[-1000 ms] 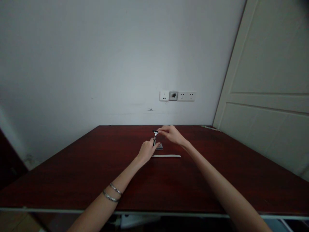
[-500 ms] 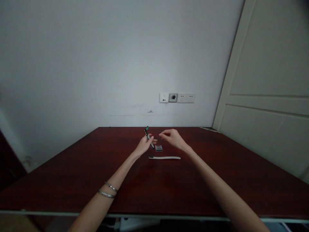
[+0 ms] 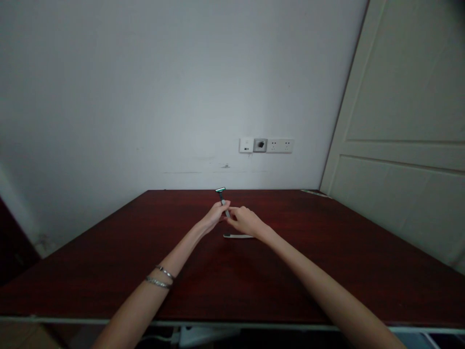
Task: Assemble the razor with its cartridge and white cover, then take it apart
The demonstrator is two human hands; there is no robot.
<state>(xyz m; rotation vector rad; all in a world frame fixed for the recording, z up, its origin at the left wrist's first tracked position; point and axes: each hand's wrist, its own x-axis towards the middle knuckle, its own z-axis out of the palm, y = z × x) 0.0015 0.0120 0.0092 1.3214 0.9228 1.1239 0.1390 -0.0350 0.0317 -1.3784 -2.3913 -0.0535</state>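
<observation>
Currently, your razor is held tilted above the table, toward its far edge; your left hand clasps the handle, your right hand meets its lower end, whether pinching I cannot tell. Likely light and stiff; grip the handle, clear of the blade head. Nearer the front edge lies a toothbrush, partly hidden.
</observation>
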